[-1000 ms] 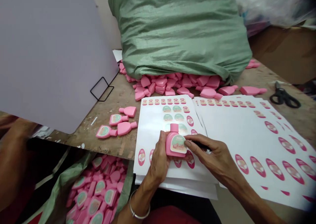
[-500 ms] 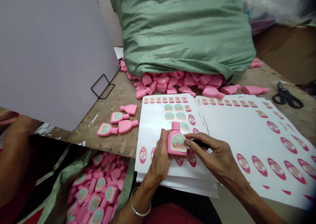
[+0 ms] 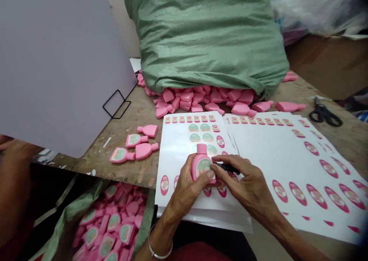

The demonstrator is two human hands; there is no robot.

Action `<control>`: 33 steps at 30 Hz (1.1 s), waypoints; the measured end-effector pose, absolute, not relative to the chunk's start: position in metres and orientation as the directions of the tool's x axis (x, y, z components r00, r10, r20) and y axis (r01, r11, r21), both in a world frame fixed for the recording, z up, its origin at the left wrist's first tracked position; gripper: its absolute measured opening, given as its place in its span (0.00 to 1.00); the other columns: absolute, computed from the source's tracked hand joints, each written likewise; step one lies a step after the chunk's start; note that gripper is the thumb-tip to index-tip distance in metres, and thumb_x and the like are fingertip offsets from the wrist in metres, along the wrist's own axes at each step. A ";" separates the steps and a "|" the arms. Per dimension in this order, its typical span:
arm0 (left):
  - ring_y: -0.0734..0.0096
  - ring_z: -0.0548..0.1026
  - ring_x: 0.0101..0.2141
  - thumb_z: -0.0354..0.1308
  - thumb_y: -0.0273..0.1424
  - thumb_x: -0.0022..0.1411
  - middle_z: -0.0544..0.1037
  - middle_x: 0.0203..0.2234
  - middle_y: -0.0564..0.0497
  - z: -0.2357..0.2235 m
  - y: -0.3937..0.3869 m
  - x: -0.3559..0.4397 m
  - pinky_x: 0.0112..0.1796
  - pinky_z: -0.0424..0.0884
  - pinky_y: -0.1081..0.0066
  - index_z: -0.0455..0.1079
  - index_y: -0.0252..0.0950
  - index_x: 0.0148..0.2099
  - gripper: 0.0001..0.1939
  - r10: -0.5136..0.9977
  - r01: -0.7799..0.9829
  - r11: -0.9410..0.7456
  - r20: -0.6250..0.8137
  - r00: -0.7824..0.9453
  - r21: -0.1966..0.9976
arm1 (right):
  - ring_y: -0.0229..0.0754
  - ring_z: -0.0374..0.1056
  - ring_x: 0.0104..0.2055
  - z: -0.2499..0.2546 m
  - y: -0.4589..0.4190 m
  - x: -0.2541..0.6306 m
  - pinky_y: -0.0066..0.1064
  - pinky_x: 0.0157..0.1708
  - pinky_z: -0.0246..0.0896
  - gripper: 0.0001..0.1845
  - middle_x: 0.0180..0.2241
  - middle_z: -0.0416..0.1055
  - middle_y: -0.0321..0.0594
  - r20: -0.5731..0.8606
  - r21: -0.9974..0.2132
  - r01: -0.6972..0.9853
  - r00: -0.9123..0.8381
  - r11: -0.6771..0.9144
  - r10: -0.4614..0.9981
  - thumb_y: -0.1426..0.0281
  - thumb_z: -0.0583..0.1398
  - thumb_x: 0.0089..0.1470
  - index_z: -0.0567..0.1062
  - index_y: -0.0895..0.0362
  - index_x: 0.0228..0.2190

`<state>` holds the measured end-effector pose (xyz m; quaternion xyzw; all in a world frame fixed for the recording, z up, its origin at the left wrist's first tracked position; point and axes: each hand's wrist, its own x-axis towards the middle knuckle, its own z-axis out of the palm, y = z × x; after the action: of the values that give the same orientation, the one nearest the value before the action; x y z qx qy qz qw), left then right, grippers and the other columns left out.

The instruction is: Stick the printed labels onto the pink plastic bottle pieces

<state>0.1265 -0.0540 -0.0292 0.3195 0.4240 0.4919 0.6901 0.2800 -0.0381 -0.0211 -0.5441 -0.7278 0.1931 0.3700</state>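
left hand point(image 3: 185, 192) curled, right hand point(image 3: 250, 180) just beside it with bent fingers point(image 3: 231, 160); both forearms point(image 3: 293, 228) angle inward.

Label point(image 3: 202, 164) on held bottle point(image 3: 201, 149): partly covered by thumb of left hand point(image 3: 185, 192); remaining print too small to read. Black tool point(image 3: 228, 168): partly hidden by right hand point(image 3: 248, 178). Green sack point(image 3: 212, 35): cut off at top, hides part of pile point(image 3: 186, 96). Co-worker's arm point(image 3: 17, 176): blurred, cut off at left. Plastic point(image 3: 319, 8): blurred, cut off

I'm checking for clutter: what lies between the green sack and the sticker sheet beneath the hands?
In the head view, a heap of pink bottles lies between the green sack and the sticker sheet.
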 end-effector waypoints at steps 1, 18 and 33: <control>0.72 0.73 0.31 0.63 0.37 0.54 0.72 0.34 0.51 -0.028 -0.054 0.125 0.35 0.74 0.71 0.66 0.36 0.48 0.21 0.951 -0.395 0.305 -0.252 0.181 0.867 | 0.44 0.71 0.33 -0.021 -0.036 0.282 0.40 0.37 0.64 0.13 0.34 0.77 0.41 0.351 -0.635 0.695 -0.132 0.339 0.927 0.60 0.60 0.53 0.76 0.53 0.37; 0.62 0.76 0.32 0.57 0.49 0.54 0.78 0.34 0.47 -0.023 -0.062 0.053 0.34 0.71 0.68 0.66 0.38 0.47 0.24 0.958 0.139 0.279 -0.265 -0.113 0.950 | 0.45 0.69 0.43 -0.031 0.104 0.358 0.34 0.40 0.63 0.27 0.44 0.73 0.46 0.181 -0.601 0.798 0.175 -0.032 0.968 0.55 0.59 0.49 0.70 0.58 0.47; 0.55 0.66 0.53 0.58 0.39 0.57 0.68 0.54 0.42 -0.004 -0.025 0.052 0.53 0.63 0.57 0.64 0.37 0.56 0.26 0.990 0.558 -0.081 0.133 -0.053 0.826 | 0.41 0.70 0.35 0.028 0.059 0.359 0.29 0.35 0.62 0.15 0.35 0.76 0.36 -0.003 -0.598 0.675 -0.541 0.432 0.841 0.58 0.60 0.51 0.77 0.53 0.37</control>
<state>0.0523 -0.0247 -0.0038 0.6276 0.6164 0.3828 0.2821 0.3586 0.0592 0.0279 -0.4550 -0.8329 0.2774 0.1497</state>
